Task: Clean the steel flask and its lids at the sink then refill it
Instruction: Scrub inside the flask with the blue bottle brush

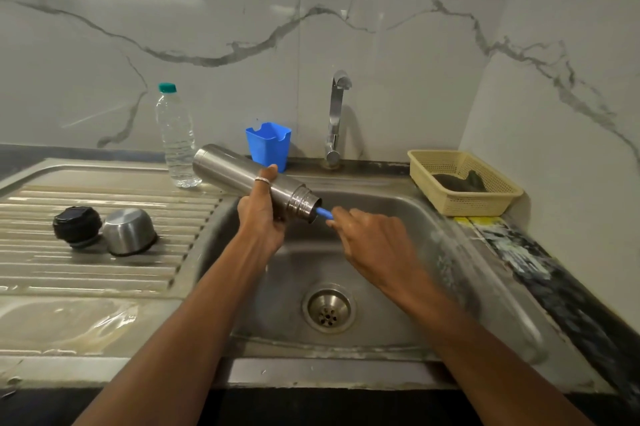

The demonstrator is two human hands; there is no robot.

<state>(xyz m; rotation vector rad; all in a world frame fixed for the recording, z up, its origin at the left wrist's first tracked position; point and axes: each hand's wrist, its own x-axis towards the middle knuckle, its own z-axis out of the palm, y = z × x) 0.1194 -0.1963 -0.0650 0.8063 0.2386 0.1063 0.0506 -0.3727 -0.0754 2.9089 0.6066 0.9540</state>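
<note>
1. Over the sink basin [408, 218], the right hand [374, 242], blurred, pinches a blue handle [325, 213], probably a bottle brush, whose far end disappears into the flask's mouth.
2. The left hand [263, 218] clasps the steel flask [235, 173] just behind its threaded neck, holding it in the air above the basin.
3. The flask's long axis slopes from its base, up and left, down to its mouth on the right. The mouth faces the right hand and the handle lies along the same line, so any scrubbing stroke must follow that slope.
4. On the drainboard [41, 273] to the left, the black stopper [77, 226] and steel cup lid [129, 231] lie side by side, well apart from the flask.
5. Behind, a plastic water bottle [176, 138] stands by the wall; no stream shows from the tap [336, 117].
</note>
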